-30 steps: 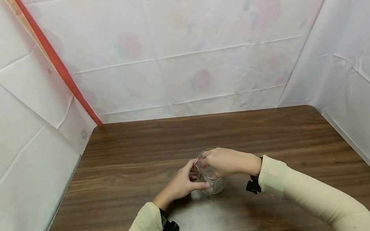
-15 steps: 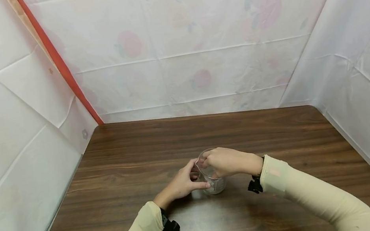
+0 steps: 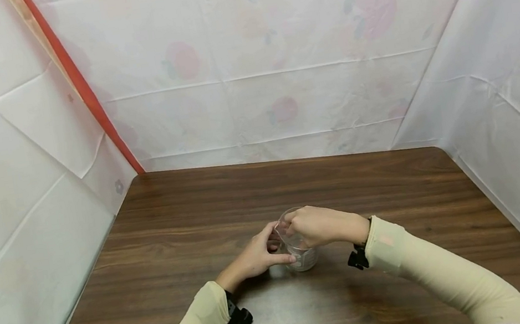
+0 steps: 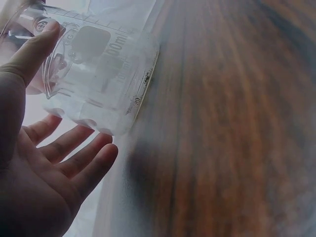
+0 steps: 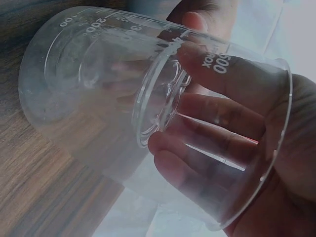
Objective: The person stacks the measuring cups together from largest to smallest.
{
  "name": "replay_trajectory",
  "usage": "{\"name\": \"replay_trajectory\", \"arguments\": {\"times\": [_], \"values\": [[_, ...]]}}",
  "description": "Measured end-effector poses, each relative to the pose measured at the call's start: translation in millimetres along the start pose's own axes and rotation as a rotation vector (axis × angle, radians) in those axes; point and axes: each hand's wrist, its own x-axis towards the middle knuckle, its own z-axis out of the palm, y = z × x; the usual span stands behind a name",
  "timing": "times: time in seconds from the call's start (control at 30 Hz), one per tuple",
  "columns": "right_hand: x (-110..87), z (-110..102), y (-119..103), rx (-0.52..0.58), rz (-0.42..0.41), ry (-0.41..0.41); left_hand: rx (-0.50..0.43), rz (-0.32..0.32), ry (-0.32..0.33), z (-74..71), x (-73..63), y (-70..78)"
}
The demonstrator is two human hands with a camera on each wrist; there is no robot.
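Observation:
A large clear glass beaker [image 3: 306, 260] with white markings stands on the brown table. A smaller glass beaker [image 5: 111, 86] sits inside it, its rim [image 5: 139, 118] clearest in the right wrist view. From the left, my left hand [image 3: 254, 255] holds the outer beaker, thumb on the near side and fingertips on the far side. My right hand [image 3: 324, 225] reaches down through the large beaker's mouth. Its fingers and thumb grip the smaller beaker around the rim, as the right wrist view shows through the glass. In the head view the smaller beaker is hard to make out.
The wood-grain table [image 3: 185, 201] spreads out around both hands. Pale printed sheets [image 3: 243, 52] hang behind it and on both sides, with a red strip [image 3: 82, 87] at the back left. Each wrist carries a small black camera [image 3: 242, 318].
The hands and both beakers hold nearly the same place throughout. Only a very slight shift of the whole head view shows.

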Motion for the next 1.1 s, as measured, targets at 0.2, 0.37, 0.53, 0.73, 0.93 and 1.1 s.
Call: {"name": "replay_trajectory", "arguments": {"times": [0.2,0.37,0.53,0.73,0.93,1.1], "values": [[-1.3,-0.6,-1.0,0.025,0.032,-0.019,0.012,0.004,0.009,0.8,0.8,0.1],[-1.5,-1.0,-1.6,0.023,0.054,-0.03,0.01,0.001,0.005,1.1,1.0,-0.1],[-1.5,-0.6,-1.6,0.033,0.07,-0.035,0.009,-0.003,0.0,1.4,1.0,0.0],[-1.0,-1.7,-2.6,0.041,0.086,-0.041,0.016,-0.008,-0.002,1.1,0.9,0.9],[-0.8,-2.0,-3.3,0.036,0.09,-0.041,0.009,-0.005,-0.008,1.2,0.1,-0.2],[-1.4,-2.3,-3.5,0.033,0.101,-0.044,0.009,-0.001,0.001,1.3,0.5,-0.4]]}}
